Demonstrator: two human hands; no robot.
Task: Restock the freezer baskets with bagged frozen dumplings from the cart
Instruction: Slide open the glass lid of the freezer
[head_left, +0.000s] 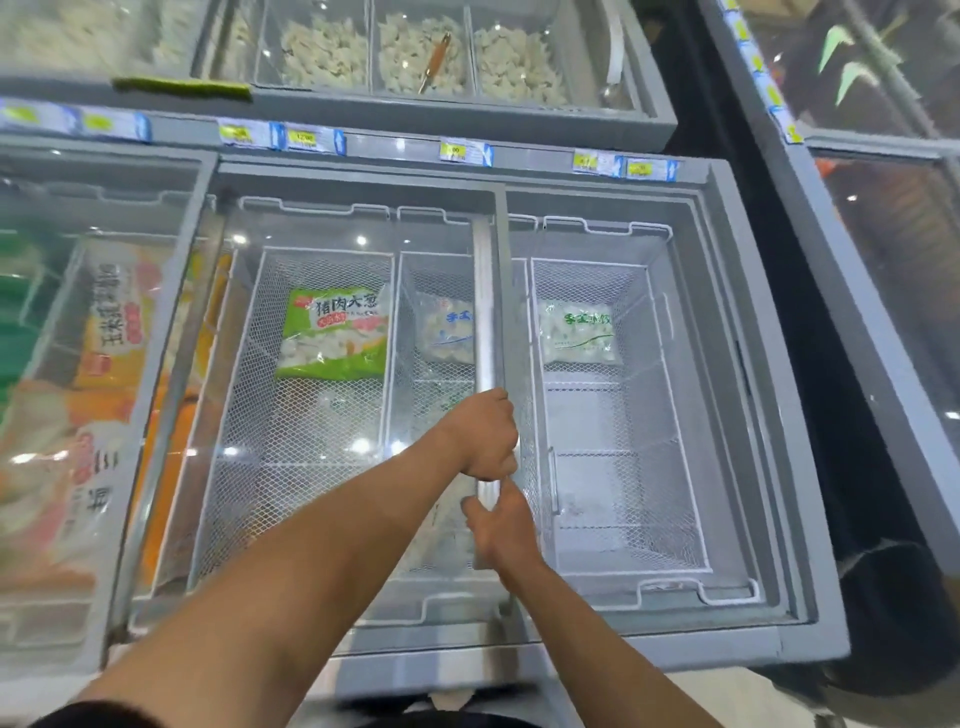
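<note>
Left hand (485, 436) fist wrapped around metal lid handle (487, 312); right hand (501, 525) pinches same handle lower down. 3 dumpling bags (335, 332) lie singly in freezer baskets (675, 467) under glass.

Both your bare forearms reach forward and converge ahead of you. Your left hand (485, 441) is the farther one, fingers curled in a tight grip. Your right hand (501, 527) sits just behind it, thumb raised, fingers pinching.
</note>
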